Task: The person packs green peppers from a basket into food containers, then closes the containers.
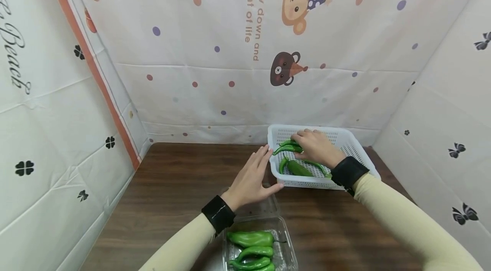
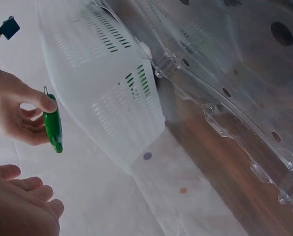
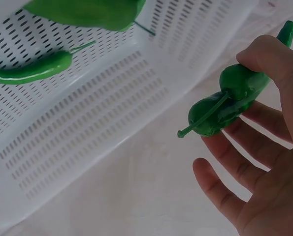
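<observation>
Within right hand [image 1: 316,148], two green peppers [image 3: 231,104].

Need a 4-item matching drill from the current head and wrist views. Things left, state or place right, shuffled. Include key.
Column 1
1. Right hand
2. Clear plastic container
3. Left hand
4. White basket

Column 2
A. Perforated, toward the back of the table
B. Gripping two peppers
C. Open, gripping nothing
D. At the head view's bottom edge, green peppers inside

Pairs: 1-B, 2-D, 3-C, 4-A
</observation>
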The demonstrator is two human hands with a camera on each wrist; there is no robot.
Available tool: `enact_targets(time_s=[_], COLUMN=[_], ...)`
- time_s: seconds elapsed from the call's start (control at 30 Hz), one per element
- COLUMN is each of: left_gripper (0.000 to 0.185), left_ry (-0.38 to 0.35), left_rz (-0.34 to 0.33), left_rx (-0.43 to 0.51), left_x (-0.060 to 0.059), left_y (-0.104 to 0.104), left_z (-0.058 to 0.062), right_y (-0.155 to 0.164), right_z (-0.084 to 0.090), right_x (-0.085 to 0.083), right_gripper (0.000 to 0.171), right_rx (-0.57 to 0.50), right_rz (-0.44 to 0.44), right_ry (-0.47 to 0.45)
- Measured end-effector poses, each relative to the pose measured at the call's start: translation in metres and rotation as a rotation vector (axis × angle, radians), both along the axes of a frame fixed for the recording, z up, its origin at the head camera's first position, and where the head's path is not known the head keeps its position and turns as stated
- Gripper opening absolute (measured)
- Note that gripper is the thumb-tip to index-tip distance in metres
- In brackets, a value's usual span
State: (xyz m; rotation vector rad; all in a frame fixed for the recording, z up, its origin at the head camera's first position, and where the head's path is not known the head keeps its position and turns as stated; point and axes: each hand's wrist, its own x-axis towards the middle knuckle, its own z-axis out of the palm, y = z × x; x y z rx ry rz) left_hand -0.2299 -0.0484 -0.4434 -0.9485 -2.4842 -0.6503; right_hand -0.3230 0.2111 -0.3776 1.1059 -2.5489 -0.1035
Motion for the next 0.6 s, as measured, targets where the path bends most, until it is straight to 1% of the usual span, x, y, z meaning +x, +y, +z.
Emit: enact_targets(time_s=[0.13, 0.33, 0.5, 0.6], left_gripper=[0.101, 0.104, 0.105, 0.106], left_ry=[0.012, 0.049, 0.073, 0.087], left_rz=[-0.016, -0.041, -0.048, -0.056], left_rx=[0.001, 0.018, 0.037, 0.042], left_x=[0.006, 0.016, 0.023, 0.028], left_y=[-0.002, -0.006, -0.010, -0.012], left_z=[0.002, 0.007, 0.011, 0.012], right_y=[-0.004, -0.009, -0.013, -0.015], right_z=[0.002, 0.007, 0.012, 0.014], right_x=[0.009, 0.022, 0.034, 0.041], right_gripper=[0.044, 0.047, 0.046, 0.043], right_rx=[-0.008, -0.012, -0.039, -0.047], right_rz=[0.019, 0.051, 0.104, 0.134], right_ry=[0.012, 0.023, 0.062, 0.076])
